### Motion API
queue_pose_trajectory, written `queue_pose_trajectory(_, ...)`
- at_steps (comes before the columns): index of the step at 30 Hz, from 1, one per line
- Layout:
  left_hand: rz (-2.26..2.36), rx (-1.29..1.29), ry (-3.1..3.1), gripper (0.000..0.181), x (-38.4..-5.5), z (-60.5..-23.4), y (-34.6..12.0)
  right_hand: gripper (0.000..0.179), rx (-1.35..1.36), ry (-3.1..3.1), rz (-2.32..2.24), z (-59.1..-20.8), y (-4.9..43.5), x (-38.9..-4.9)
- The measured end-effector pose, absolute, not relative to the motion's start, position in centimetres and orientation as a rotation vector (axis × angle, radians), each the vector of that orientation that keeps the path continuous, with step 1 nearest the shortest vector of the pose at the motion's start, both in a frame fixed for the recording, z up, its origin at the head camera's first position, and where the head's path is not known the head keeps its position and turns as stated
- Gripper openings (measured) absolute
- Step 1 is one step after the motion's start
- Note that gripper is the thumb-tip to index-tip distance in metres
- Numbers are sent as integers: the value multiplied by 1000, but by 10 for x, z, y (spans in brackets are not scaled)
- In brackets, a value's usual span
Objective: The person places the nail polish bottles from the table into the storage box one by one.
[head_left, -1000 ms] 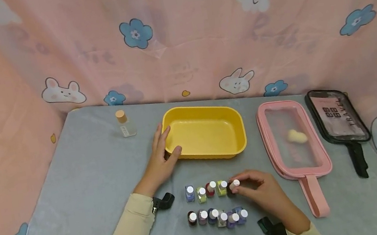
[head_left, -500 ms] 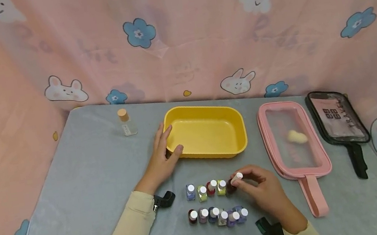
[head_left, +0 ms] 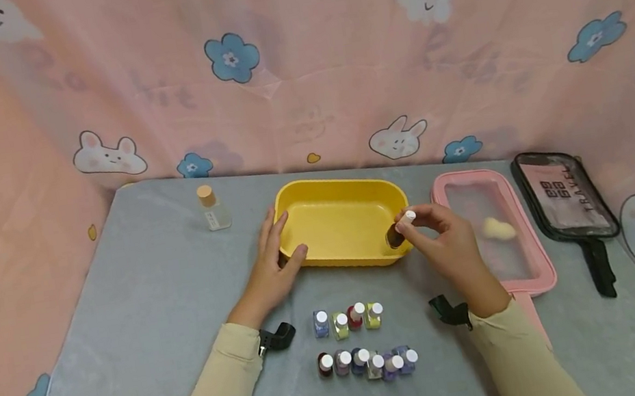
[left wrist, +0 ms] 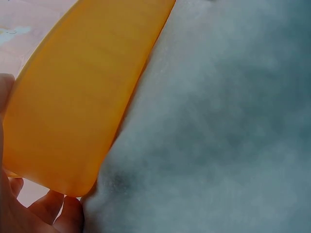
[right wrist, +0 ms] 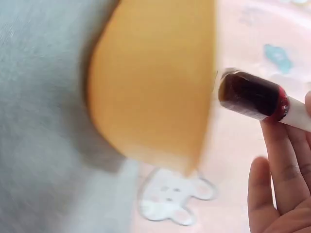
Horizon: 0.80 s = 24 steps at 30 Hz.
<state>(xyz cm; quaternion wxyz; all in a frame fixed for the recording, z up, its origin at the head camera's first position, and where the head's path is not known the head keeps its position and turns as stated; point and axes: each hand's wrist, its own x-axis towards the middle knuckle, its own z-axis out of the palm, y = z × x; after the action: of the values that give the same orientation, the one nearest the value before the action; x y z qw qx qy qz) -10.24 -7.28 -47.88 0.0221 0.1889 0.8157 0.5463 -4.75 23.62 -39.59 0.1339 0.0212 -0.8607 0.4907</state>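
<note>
A small dark-red nail polish bottle [right wrist: 250, 94] with a white cap is pinched by my right hand [head_left: 449, 243]. In the head view, the bottle is tilted over the front right corner of a yellow plastic tray [head_left: 346, 183]. The right wrist view shows its dark body beside the tray's rim, cap toward the fingers. My left hand [head_left: 269, 268] holds the tray's left front corner, thumb over the front rim and fingers along the left side. In the left wrist view, curled fingers [left wrist: 68, 216] lie under the tray's corner.
Several nail polish bottles stand in two rows: a back row [head_left: 340, 324] and a front row [head_left: 375, 365]. A clear bottle [head_left: 217, 215] with a wooden cap is at the back left. A pink pouch [head_left: 543, 266] and a black pouch [head_left: 568, 186] lie right on the grey cloth [head_left: 142, 309].
My right hand has lifted the dark nail polish bottle from the right end of the back row and carried it up to the tray's front right corner. The left hand stays at the tray.
</note>
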Motion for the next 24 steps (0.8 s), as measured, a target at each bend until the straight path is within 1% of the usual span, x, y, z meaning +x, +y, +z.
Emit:
queue_pose_trajectory(4,1692,584,2524,74,-103,-480,-73,24,-2,-2539,1434,-413,238,-60)
queue_pose_trajectory(10,1701,594,2525,75,-104,-483,-74,22,-10,-2576,1416,-429,237,-63)
queue_pose_trajectory(15,1710,602,2511,75,-105,-483,-72,24,-1,-2671,1333,-431,236,-62)
queue_pose_trajectory(24,1702,580,2513,77,-105,-481,-73,28,43,-2713,1369,-430,235,-62)
